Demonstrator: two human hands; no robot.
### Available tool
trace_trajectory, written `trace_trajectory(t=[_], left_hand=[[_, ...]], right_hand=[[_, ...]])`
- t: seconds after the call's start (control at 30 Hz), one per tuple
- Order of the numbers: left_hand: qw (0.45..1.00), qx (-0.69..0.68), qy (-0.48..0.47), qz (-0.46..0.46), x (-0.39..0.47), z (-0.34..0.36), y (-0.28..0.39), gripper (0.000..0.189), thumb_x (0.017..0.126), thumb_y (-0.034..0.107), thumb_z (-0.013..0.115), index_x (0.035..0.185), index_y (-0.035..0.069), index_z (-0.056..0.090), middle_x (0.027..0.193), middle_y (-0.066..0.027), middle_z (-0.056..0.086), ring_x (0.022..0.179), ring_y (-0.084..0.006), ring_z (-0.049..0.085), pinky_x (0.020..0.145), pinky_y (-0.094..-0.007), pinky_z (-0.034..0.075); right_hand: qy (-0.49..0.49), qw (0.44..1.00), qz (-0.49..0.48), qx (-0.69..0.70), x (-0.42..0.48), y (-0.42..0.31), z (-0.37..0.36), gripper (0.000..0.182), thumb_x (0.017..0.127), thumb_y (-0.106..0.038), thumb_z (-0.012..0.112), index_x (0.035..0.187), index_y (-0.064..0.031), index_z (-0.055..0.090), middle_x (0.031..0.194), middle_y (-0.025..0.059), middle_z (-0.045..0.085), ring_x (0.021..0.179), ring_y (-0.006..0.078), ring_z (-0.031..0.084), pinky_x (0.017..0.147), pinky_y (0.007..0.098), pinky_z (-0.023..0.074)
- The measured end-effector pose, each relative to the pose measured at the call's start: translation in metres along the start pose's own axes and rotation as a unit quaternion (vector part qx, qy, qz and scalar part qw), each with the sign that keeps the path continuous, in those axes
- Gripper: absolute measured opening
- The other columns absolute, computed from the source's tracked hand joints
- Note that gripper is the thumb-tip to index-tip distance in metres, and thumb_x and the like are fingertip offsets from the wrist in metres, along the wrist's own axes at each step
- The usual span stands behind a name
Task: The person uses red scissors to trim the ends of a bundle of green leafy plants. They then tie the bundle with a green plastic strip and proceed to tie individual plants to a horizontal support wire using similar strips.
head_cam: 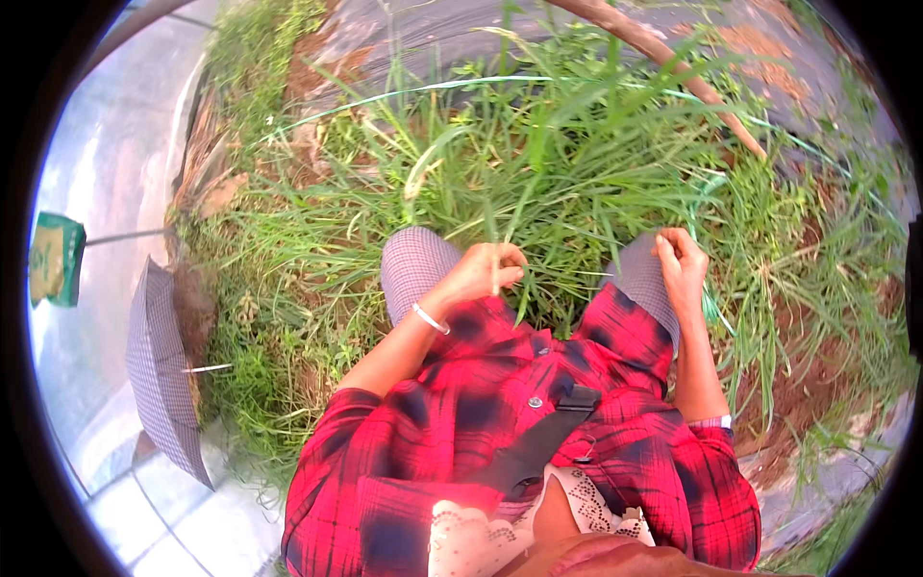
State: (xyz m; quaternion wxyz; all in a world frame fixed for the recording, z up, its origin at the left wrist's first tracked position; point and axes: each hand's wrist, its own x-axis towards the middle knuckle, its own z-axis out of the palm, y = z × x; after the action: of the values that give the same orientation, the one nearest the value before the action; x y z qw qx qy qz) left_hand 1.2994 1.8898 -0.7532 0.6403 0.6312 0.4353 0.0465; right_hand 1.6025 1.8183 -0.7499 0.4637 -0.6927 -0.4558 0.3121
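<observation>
My left hand (487,267), with a pale bangle at the wrist, is curled in front of my left knee at the edge of tall green grass (533,195). A blurred blade crosses it, and whether the fingers pinch any grass cannot be made out. My right hand (681,258) rests by my right knee with thumb and fingers bent together. Green plastic twine (710,306) shows above and below that hand and passes behind it; a grip on it is not visible. My knees are bent in checked trousers (418,270), under a red plaid shirt (461,404).
A checked umbrella (162,375) lies open at the left beside clear plastic sheeting (122,144). A green packet (58,260) is at the far left. Ahead, a wooden pole (663,58) slants over black mulch film (440,36), and a green line (433,86) crosses the weeds.
</observation>
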Motion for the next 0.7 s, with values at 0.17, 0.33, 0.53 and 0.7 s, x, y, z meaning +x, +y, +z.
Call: trace_trajectory(t=[0.17,0.33,0.53,0.7], left_hand=[[1.0,-0.019,-0.022,0.002,0.012,0.029,0.031,0.014,0.079,0.008,0.055,0.089,0.0,0.057,0.071,-0.0011,0.058,0.062,-0.0067,0.053,0.057,-0.0205,0.045],[0.999,-0.034,-0.041,-0.008,0.022,0.061,0.035,0.015,0.079,0.01,0.056,0.09,0.0,0.057,0.072,-0.0007,0.057,0.063,-0.0066,0.053,0.058,-0.0205,0.044],[0.997,0.001,-0.069,0.036,0.041,0.103,0.058,0.014,0.078,0.009,0.056,0.088,0.0,0.059,0.073,-0.0022,0.059,0.066,-0.0062,0.054,0.059,-0.0216,0.045],[0.938,0.207,0.029,0.277,0.086,0.122,0.111,0.01,0.073,0.008,0.058,0.081,0.002,0.056,0.075,-0.0115,0.055,0.071,-0.0273,0.056,0.062,-0.0337,0.044]], right_hand=[[0.01,0.998,0.044,0.033,0.002,0.017,-0.029,0.009,0.079,-0.007,0.055,0.081,0.0014,0.058,0.063,0.0042,0.058,0.058,0.0064,0.053,0.054,0.022,0.0426],[0.065,0.993,0.097,-0.032,0.027,0.039,-0.07,0.015,0.077,-0.011,0.057,0.085,0.0015,0.06,0.067,0.0071,0.062,0.06,0.0087,0.056,0.056,0.0225,0.0444],[-0.061,0.937,0.168,-0.3,0.057,0.08,-0.085,0.05,0.068,-0.047,0.059,0.085,-0.0008,0.063,0.075,0.0175,0.062,0.073,0.0318,0.06,0.068,0.039,0.0453],[-0.119,0.97,0.168,-0.132,0.057,0.133,-0.07,0.038,0.069,-0.034,0.061,0.079,0.0031,0.061,0.068,0.0158,0.06,0.062,0.0239,0.058,0.059,0.0339,0.0435]])
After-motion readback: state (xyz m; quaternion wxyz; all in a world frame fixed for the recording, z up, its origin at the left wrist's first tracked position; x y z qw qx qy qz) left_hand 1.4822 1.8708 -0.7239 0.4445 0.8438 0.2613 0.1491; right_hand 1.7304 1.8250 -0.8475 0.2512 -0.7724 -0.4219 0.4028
